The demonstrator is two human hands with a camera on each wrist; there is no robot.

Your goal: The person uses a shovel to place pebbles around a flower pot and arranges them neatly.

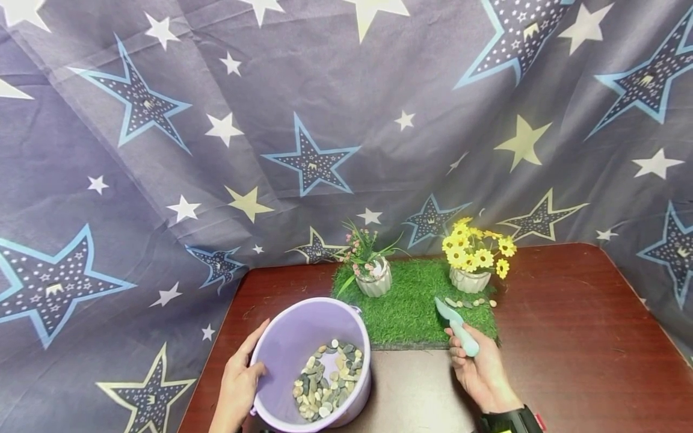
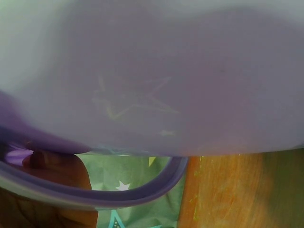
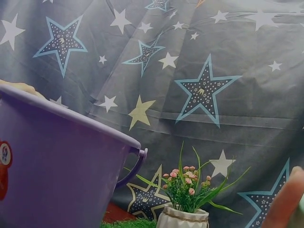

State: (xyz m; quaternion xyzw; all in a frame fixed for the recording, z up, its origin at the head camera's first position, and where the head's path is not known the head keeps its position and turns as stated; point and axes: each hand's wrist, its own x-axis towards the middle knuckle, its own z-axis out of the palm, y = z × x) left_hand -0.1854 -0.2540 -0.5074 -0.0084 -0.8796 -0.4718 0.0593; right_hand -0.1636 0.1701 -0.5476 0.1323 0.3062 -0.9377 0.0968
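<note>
My left hand (image 1: 240,376) grips the rim of a purple bucket (image 1: 276,337) on its left side, thumb over the edge. The bucket leans toward me, and grey, tan and white pebbles (image 1: 327,385) lie over its bottom. In the left wrist view the bucket's wall (image 2: 166,95) fills most of the picture, with its handle (image 2: 137,195) below. My right hand (image 1: 482,367) holds a small light-blue trowel (image 1: 460,334) by its handle, blade pointing away over the turf mat's front. A short row of pebbles (image 1: 471,303) lies on the mat beyond the blade.
A green artificial turf mat (image 1: 411,307) lies on the red-brown table (image 1: 568,337). On it stand a white pot with pink flowers (image 1: 375,279) and a white pot with yellow flowers (image 1: 470,280). A star-patterned cloth (image 1: 346,90) hangs behind the table.
</note>
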